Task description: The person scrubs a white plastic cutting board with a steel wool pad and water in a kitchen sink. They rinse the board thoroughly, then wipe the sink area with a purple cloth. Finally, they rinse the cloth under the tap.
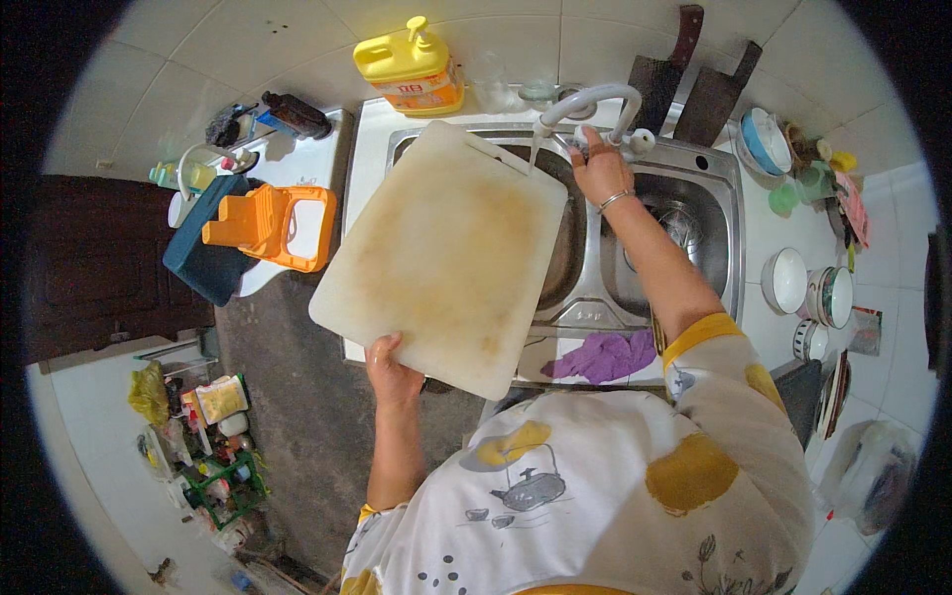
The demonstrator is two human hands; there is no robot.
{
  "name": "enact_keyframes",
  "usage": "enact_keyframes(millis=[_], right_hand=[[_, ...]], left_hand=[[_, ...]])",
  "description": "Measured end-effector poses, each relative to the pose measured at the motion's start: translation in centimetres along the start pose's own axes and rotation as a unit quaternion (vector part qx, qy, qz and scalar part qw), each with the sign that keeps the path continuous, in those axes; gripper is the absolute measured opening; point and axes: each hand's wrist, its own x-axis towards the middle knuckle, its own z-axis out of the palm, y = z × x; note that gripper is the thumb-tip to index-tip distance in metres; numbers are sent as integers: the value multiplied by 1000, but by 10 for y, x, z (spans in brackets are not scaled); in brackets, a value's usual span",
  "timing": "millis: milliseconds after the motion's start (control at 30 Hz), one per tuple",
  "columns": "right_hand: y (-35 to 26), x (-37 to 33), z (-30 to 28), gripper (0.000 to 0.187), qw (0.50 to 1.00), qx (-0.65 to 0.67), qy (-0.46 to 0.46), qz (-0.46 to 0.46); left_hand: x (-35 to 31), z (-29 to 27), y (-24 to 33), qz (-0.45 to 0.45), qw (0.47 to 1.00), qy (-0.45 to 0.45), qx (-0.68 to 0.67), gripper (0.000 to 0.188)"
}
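Over the steel sink's point(595, 313) left edge, my left hand point(391, 371) is gripping a white oblong board point(446, 248) pointing toward the grey tap point(592, 94) my right hand point(603, 177) is pinching.

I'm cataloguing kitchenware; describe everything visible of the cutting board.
The cutting board is a large, pale, plastic-looking slab with rounded corners, a slot near its far edge and yellowish stains across its face. It slants over the left basin, the left hand gripping its near edge; water from the tap seems to hit it near the slot.
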Motion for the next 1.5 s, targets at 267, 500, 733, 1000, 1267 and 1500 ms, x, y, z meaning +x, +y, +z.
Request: enact_keyframes(millis=[267, 500, 733, 1000, 1267, 1500], right_hand=[[-7, 60, -3, 42, 975, -116, -180, 65], [-8, 59, 6, 48, 976, -49, -161, 135], [27, -21, -21, 63, 997, 24, -37, 57], [89, 48, -9, 52, 970, -170, -145, 101], [101, 87, 10, 40, 953, -212, -168, 140], [123, 97, 20, 48, 961, -183, -154, 141]], left_hand=[[4, 7, -4, 7, 1000, 6, 9, 54], [5, 7, -2, 18, 1000, 24, 10, 59], [8, 11, 5, 29, 1000, 2, 10, 59], [13, 20, 11, 12, 1000, 4, -10, 57], [9, 6, 13, 19, 1000, -2, -19, 55], [1, -4, 22, 25, 999, 5, -33, 55]])
